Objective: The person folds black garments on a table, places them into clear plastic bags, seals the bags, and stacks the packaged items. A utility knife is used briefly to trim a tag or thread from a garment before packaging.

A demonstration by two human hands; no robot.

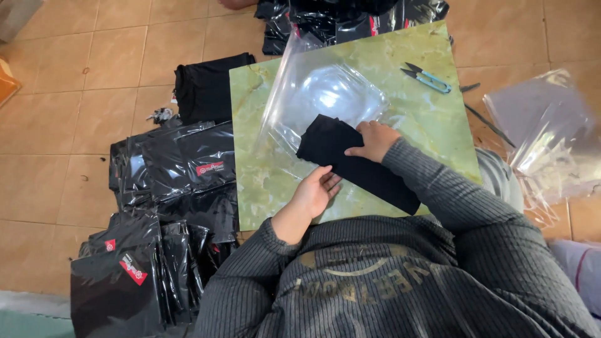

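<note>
Two hands — left hand (315,191), right hand (374,141) — press one folded black cloth (350,164).

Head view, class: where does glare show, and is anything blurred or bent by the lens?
Head view: daylight glare whitens the clear plastic bag on the green board and streaks the packed black bags; the loose clear bags at right look hazy; floor tile lines bow slightly near the edges; both hands and the folded black cloth are sharp.

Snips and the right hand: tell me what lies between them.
In the head view, between the blue-handled snips and the right hand lies only bare green marbled board. The clear plastic bag ends left of that stretch.
</note>
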